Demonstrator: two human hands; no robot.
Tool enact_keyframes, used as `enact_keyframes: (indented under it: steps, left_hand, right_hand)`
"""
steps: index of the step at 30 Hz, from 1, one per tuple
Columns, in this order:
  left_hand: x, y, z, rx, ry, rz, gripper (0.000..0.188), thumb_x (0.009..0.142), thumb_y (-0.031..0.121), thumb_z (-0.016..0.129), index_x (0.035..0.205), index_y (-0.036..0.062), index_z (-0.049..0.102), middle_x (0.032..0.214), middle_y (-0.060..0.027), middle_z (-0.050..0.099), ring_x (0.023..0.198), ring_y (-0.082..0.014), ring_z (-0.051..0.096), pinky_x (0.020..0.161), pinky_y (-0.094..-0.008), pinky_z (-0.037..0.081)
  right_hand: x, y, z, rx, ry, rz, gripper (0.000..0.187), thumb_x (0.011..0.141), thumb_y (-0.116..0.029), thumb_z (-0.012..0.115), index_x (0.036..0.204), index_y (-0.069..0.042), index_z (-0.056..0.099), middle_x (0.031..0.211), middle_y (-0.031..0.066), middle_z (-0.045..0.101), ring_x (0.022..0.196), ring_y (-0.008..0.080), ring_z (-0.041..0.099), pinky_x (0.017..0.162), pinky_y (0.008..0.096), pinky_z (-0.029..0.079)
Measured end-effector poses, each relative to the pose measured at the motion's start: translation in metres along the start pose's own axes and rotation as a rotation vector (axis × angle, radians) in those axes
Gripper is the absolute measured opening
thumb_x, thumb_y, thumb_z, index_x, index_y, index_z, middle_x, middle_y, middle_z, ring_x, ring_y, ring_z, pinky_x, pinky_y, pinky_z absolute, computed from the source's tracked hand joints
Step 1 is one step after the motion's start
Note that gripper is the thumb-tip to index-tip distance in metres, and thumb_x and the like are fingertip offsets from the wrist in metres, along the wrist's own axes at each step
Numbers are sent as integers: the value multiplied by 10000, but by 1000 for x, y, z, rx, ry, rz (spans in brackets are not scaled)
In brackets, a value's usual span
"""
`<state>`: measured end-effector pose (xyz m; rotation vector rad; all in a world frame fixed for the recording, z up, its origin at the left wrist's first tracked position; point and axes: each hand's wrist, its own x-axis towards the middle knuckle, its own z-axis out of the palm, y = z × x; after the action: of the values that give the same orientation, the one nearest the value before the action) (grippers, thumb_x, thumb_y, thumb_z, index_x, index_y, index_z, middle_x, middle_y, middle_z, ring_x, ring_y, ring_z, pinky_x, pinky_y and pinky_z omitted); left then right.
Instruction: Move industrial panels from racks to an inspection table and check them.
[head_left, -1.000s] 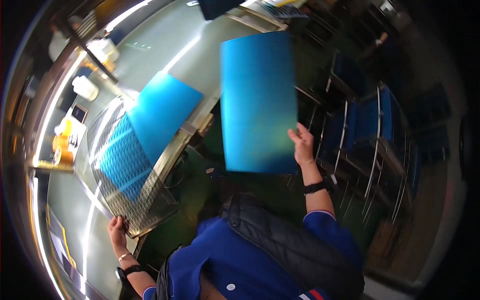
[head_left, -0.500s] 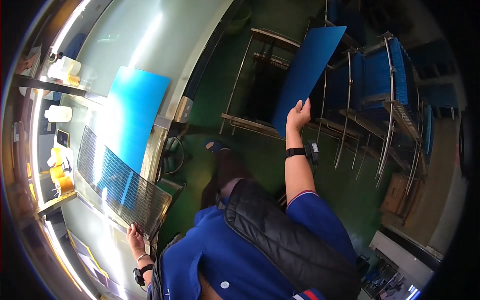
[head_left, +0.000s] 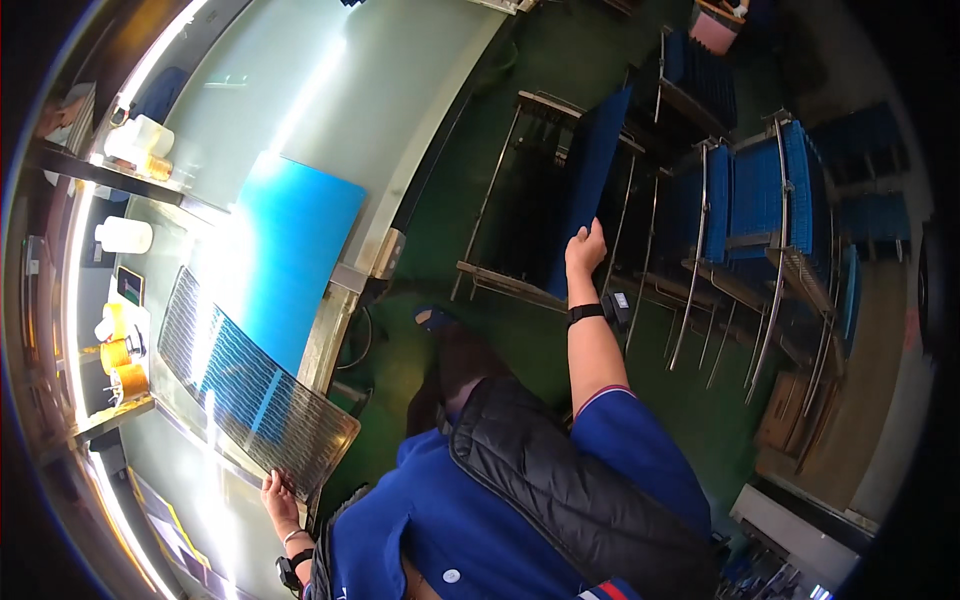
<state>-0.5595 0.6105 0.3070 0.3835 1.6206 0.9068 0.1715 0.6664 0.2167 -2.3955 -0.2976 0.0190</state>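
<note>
My right hand [head_left: 584, 251] grips the near lower edge of a thin blue panel [head_left: 593, 165]. That panel stands on edge, seen at a steep angle, at the right side of a metal rack [head_left: 510, 282]; whether it sits in a slot I cannot tell. At the lower left, my left hand [head_left: 280, 497] pinches the near corner of a see-through sheet with a dark fine pattern [head_left: 310, 425]. The patterned sheet overlaps the near end of another blue panel [head_left: 305, 225] lying flat on the lit worktable [head_left: 390, 90].
More racks filled with blue panels [head_left: 757, 195] stand to the right. A shelf along the table's left holds a white bottle [head_left: 124, 235], orange spools [head_left: 127, 381] and a dark-screened device [head_left: 130, 286]. A cardboard box [head_left: 783, 410] sits on the green floor at right.
My right hand has moved slightly left and nearer, carrying the blue panel against the rack, and the panel now appears narrower. My left hand keeps its pinch on the patterned sheet. The view has shifted slightly.
</note>
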Motion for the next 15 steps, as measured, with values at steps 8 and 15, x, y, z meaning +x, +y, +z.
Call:
enact_keyframes:
  steps: [8, 15]
  left_hand:
    - [9, -3, -3, -12, -51, -11, 61, 912, 128, 591, 889, 71, 585, 847, -40, 651, 744, -142, 629, 639, -239, 500]
    - [-14, 50, -31, 491, 300, 526, 214, 902, 104, 600, 1092, 9, 619, 787, -53, 657, 633, -125, 615, 530, -228, 480]
  right_hand:
    - [23, 4, 10, -63, -131, 24, 432, 879, -164, 579, 1275, -11, 496, 1223, 237, 546, 1132, 390, 526, 972, 439, 414]
    - [19, -67, 5, -64, -61, -223, 948, 832, -558, 577, 1444, 16, 136, 1441, 362, 145, 1354, 462, 199, 1089, 540, 194]
